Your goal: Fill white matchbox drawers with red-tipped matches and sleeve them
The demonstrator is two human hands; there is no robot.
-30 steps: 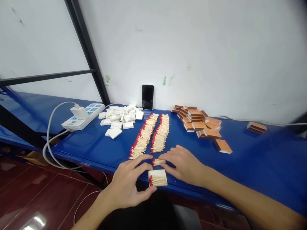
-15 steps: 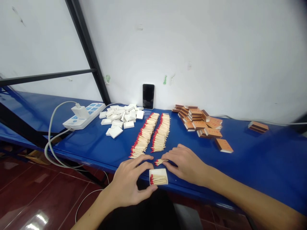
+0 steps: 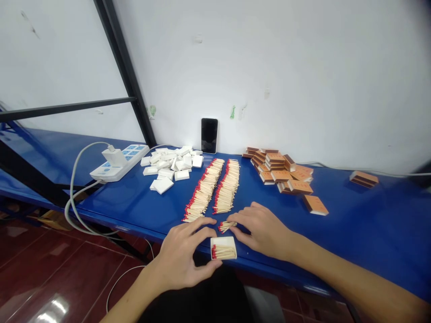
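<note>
Far left, a power strip (image 3: 117,163) and white trays (image 3: 170,168) are lying idle. Your left hand (image 3: 182,255) is clamping the part-filled match tray (image 3: 224,248) at the worktop's (image 3: 370,215) near edge; a nudge risks tipping it off. Your right hand (image 3: 262,231) is pinching a match bundle (image 3: 227,225), crowding the match rows (image 3: 215,188) behind it. Brown sleeves (image 3: 283,172) are lying far right.

Left hand (image 3: 183,260), right hand (image 3: 264,231) — both bare

**Matches and trays on our blue table**

We rest our left hand (image 3: 183,255) against a small white tray (image 3: 223,248) of matches, thumb beneath it. Our right hand (image 3: 261,229) pinches a small bundle of matches (image 3: 226,225) just above the tray. Two long rows of matches (image 3: 215,188) lie beyond, between white trays (image 3: 170,166) and orange sleeves (image 3: 281,170).
</note>
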